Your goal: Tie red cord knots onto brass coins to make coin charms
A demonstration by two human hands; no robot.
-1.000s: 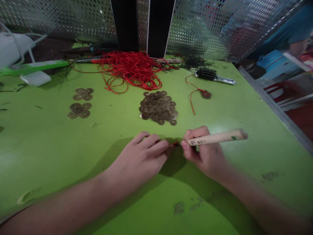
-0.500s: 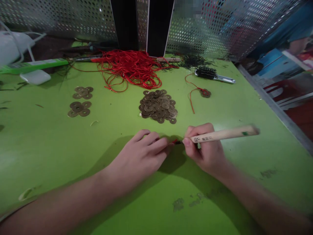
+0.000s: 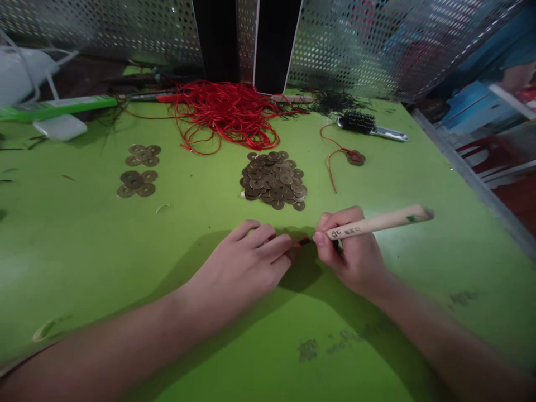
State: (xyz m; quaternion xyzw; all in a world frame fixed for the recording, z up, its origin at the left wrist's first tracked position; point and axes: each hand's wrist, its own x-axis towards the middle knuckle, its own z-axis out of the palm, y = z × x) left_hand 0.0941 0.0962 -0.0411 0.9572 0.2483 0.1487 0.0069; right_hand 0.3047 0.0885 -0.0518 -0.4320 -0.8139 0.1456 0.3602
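My left hand (image 3: 251, 258) is closed, thumb and fingers pinched low over the green table. A small bit of red cord (image 3: 305, 240) shows at its fingertips; the rest of what it pinches is hidden. With its fingers wrapped round the pale wooden handle, my right hand (image 3: 349, 243) grips a slim tool (image 3: 377, 223) like a pen. The tool's thin dark tip points left and meets the red bit at my left fingertips. Just beyond both hands lies a heap of round brass-coloured coins with holes (image 3: 274, 180).
Two coin clusters (image 3: 138, 183) lie on the left. A tangle of red cord (image 3: 230, 114) lies at the back, below dark upright panels (image 3: 276, 44). Right of the heap are a coin piece tied with red cord (image 3: 355, 157) and a black-bristled hairbrush (image 3: 358, 121). A perforated metal screen (image 3: 335, 56) borders the back.
The tool's handle end has swung slightly up and left, while its tip stays at my left fingertips. Both hands keep their grip. The whole view has shifted a little.
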